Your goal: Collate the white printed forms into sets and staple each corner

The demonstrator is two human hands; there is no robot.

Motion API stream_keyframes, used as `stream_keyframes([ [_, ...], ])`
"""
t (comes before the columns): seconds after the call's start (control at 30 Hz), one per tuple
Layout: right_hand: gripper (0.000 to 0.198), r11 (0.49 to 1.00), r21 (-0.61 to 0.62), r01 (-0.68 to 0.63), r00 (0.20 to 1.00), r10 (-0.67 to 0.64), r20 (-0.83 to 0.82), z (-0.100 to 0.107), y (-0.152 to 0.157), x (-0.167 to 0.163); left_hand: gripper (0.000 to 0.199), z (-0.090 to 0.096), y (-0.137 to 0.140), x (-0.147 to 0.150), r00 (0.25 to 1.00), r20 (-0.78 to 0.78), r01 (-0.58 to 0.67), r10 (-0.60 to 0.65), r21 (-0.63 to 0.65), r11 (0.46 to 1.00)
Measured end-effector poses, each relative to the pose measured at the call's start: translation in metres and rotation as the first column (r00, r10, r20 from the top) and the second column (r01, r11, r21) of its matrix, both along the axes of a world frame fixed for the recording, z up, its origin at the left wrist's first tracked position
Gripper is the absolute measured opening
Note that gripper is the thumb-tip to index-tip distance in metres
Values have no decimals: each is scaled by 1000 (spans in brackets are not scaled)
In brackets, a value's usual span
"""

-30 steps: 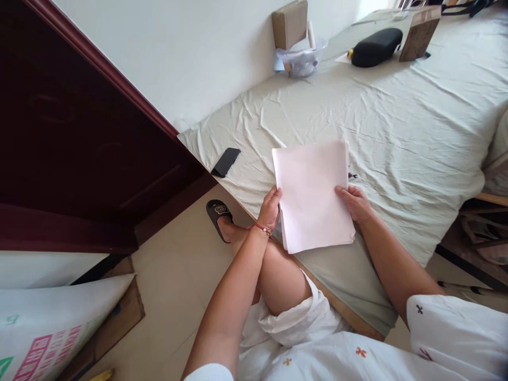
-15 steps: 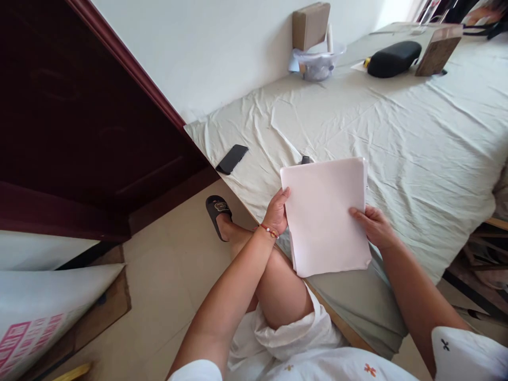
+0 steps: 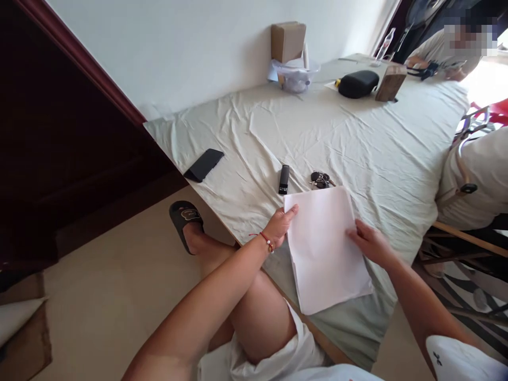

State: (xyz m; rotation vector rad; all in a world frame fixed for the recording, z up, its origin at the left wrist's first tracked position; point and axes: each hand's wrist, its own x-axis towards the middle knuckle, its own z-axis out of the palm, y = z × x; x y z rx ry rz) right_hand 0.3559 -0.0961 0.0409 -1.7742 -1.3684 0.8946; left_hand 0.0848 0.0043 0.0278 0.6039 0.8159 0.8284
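Note:
A stack of white paper (image 3: 323,259) is held between my two hands, tilted over the table's near edge. My left hand (image 3: 280,225) grips its left side, thumb on top and fingers underneath. On the right side, my right hand (image 3: 371,242) pinches the edge, its thumb on the top sheet and the other fingers mostly hidden. Just beyond the paper lie a black stapler (image 3: 284,180) and a bunch of keys (image 3: 322,180). Farther left, a black phone (image 3: 204,165) rests near the table edge.
A pale cloth (image 3: 246,143) with wrinkles covers the table. Along the back are a cardboard box (image 3: 288,42), a clear plastic tub (image 3: 296,79), a black case (image 3: 359,84) and a wooden block (image 3: 391,84). Another person (image 3: 448,53) sits at the far right end.
My view has swung right, bringing the other person and the keys into sight. The paper sits lower and is more tilted, uncovering the stapler. Both hands still hold the stack.

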Motion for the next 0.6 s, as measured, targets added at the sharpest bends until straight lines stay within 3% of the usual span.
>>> stream_keyframes([
  [0.1,44,949,314,5,937,-115,331,10,13,-17,50,-14,-6,-7,997,-39,61,-60,32,998],
  [0.17,38,894,431,-121,878,-106,467,23,28,-38,52,-17,-8,-11,996,-38,83,-82,19,996],
  [0.23,34,845,419,-332,827,46,561,36,45,-64,53,-16,-9,-13,995,-24,94,-94,0,996],
  [0.3,36,804,373,-463,770,157,619,44,63,-88,53,-13,-9,-13,995,-13,96,-96,-11,995],
  [0.43,39,765,304,-567,691,242,681,44,89,-120,46,-11,-9,-10,996,-30,86,-87,-37,996],
  [0.6,33,715,199,-670,615,385,688,38,94,-129,42,-15,-9,-9,998,-49,51,-50,19,999],
])
